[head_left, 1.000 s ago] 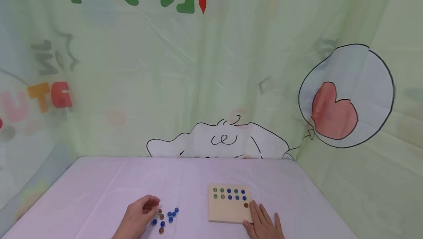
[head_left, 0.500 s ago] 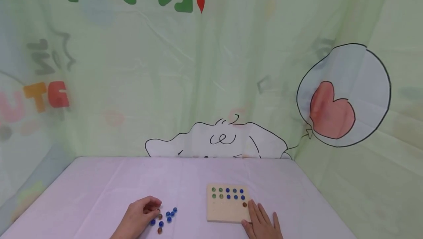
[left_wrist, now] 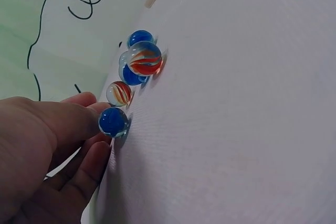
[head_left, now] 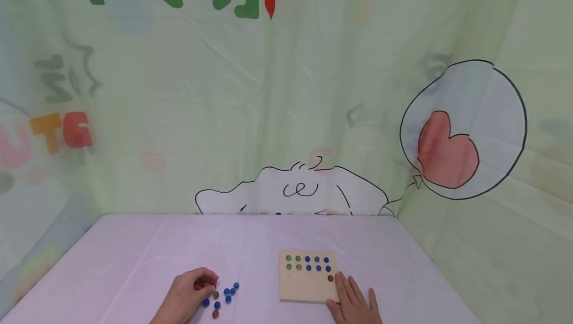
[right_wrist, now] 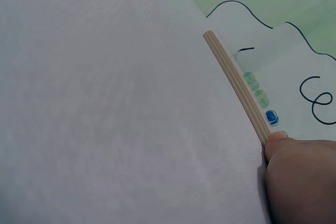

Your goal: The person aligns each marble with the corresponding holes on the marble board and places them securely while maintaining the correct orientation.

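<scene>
My left hand is at the left of a loose group of glass marbles on the table, with thumb and index finger closed around a brownish marble, mostly covered by the fingertips. In the left wrist view a blue marble overlaps those fingertips, and a red-striped marble stands nearer the camera. My right hand rests with straight fingers along the right edge of a square wooden board, thumb at its front edge. Two rows of green and blue marbles fill the board's back; a brown marble sits at the right below them.
A pale cloth covers the table. Several blue marbles and a brown marble lie between the left hand and the board. A printed curtain hangs behind the table's far edge and at both sides.
The left fingers have closed in on the brownish marble, which shows less now. The right hand stays at the board. The whole head view has shifted slightly.
</scene>
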The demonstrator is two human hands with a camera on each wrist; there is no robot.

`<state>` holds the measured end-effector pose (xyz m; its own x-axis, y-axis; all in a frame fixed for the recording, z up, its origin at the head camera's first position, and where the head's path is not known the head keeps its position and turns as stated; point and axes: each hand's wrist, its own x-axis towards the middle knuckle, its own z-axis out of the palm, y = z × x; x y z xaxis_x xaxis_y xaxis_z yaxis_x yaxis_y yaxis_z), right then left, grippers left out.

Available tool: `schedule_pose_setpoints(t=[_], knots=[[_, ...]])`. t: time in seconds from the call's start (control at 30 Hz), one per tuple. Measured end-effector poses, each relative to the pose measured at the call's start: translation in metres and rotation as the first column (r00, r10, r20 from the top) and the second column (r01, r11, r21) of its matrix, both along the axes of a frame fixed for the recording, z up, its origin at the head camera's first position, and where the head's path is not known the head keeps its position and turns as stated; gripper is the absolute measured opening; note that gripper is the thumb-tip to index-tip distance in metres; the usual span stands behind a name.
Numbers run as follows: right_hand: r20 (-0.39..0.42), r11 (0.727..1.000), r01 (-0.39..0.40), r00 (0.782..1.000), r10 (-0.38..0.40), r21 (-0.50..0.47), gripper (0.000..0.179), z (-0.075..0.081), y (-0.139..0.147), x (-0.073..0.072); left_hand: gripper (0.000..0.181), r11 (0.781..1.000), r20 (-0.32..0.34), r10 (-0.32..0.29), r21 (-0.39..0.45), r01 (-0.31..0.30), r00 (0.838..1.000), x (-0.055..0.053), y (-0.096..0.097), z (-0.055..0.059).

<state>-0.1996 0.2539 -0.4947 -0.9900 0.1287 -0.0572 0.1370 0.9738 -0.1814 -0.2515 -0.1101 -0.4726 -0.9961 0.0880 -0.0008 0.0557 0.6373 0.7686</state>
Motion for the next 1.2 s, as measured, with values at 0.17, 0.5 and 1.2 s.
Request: schedule_pose_setpoints(t=[0.17,0.5,1.2], knots=[[0.005,1.000,0.009,1.000,-0.009,0.002,0.116,-0.001,0.000,0.000,0.015,1.000,0.006,0.008,0.010,-0.008,1.000,-0.001,0.001,-0.001],[0.016,1.000,0.005,1.000,-0.005,0.004,0.110,0.001,0.000,0.000,0.015,1.000,0.005,0.000,0.031,0.000,1.000,-0.001,0.002,0.001],[-0.006,1.000,-0.005,1.000,0.005,0.005,0.106,0.002,0.000,0.001,0.018,0.995,-0.008,0.012,0.101,-0.011,1.000,-0.005,0.022,0.017]])
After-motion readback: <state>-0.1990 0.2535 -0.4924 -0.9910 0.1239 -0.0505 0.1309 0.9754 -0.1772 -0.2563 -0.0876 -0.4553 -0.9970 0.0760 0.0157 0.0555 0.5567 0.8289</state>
